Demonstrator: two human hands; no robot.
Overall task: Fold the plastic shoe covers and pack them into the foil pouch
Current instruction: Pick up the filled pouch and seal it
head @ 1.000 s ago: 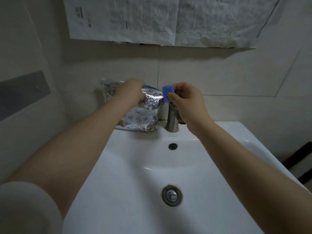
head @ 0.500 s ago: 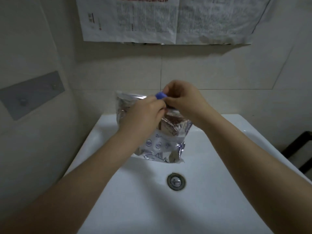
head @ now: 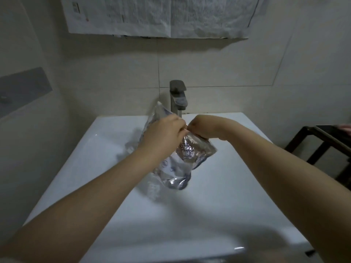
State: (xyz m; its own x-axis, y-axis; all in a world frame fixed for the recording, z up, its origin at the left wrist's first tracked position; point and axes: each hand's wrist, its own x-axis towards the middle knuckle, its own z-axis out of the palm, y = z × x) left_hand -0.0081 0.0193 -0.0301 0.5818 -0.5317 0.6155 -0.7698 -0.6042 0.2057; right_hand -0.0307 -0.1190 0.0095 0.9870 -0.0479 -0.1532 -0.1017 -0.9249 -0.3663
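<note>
A crinkled silver foil pouch point(head: 182, 168) with blue print hangs over the white sink, held up by its top edge. My left hand point(head: 163, 133) grips the pouch's mouth from the left. My right hand point(head: 201, 127) is bent down at the wrist, its fingers pushed into or against the pouch opening. The blue folded shoe cover is out of sight, hidden by my fingers or inside the pouch.
The white sink point(head: 106, 152) fills the lower view, with a grey faucet point(head: 177, 97) at its back just behind the pouch. Newspaper sheets point(head: 161, 16) hang on the tiled wall above. A dark stool frame point(head: 321, 145) stands at the right.
Both hands and the pouch have moved lower over the basin. The blue shoe cover, pinched by my right hand earlier, has gone from view at the pouch mouth.
</note>
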